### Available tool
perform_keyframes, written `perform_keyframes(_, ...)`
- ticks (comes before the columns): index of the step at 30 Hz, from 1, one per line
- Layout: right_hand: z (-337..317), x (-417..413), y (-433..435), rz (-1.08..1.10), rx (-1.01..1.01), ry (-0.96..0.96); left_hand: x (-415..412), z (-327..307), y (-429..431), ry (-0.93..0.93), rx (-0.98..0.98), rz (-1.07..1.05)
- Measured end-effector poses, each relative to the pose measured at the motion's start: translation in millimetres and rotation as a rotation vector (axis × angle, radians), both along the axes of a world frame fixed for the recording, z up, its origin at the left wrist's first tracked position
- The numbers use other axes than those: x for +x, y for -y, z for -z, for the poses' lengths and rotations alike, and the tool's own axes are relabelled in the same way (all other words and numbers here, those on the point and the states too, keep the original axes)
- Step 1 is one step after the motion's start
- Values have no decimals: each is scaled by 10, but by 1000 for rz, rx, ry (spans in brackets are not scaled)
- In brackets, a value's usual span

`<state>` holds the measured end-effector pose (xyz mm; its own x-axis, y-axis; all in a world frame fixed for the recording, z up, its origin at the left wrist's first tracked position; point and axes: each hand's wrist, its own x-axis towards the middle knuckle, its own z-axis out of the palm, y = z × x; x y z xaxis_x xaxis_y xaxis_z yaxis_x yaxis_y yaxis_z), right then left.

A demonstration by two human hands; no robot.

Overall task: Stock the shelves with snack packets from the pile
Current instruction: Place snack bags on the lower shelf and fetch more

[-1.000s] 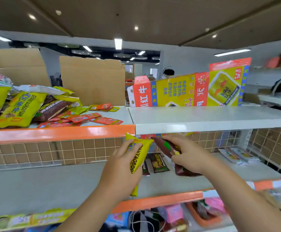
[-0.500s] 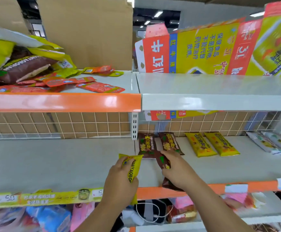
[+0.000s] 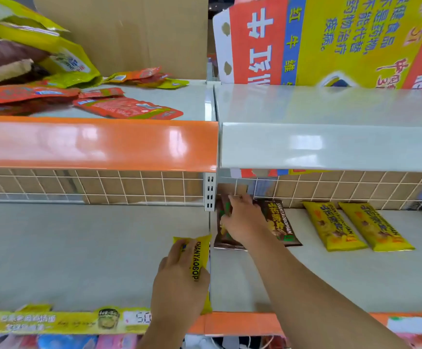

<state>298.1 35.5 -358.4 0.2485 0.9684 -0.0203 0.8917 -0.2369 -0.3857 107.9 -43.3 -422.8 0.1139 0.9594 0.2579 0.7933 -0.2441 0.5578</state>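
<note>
My left hand (image 3: 179, 280) grips a yellow snack packet (image 3: 200, 258) upright near the front of the lower shelf (image 3: 91, 248), at the seam between the two bays. My right hand (image 3: 242, 217) reaches to the back of that shelf and holds a brown snack packet (image 3: 223, 235) down on the shelf surface, beside another brown packet (image 3: 280, 222). Two yellow packets (image 3: 356, 225) lie flat further right. The pile of snack packets (image 3: 41, 79) sits on the upper shelf at the left.
An orange shelf edge (image 3: 96, 144) and a white shelf edge (image 3: 330, 147) overhang the lower shelf. A printed cardboard carton (image 3: 330, 41) stands on the upper right shelf. A wire grid backs the lower shelf. More goods show below.
My right hand has carried the brown packet from the shelf's front to the back beside the other brown one. My view has moved closer and lower. The left hand keeps the yellow packet.
</note>
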Motion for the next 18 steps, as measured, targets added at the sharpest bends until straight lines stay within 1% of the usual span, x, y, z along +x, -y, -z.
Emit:
perform_keyframes(3,195,-60,-33,8,-109,43,11,13,-6,-12,-11,-20)
perform_keyframes(9,70,-109,-198,31,-89,83,9,27,4,-31,5,-20)
perform_keyframes(12,125,-111,-205,17,-126,94,11,8,-1,-39,8,-18)
perform_keyframes(18,175,-106,-172,11,-113,111,17,27,-3,-44,18,-22)
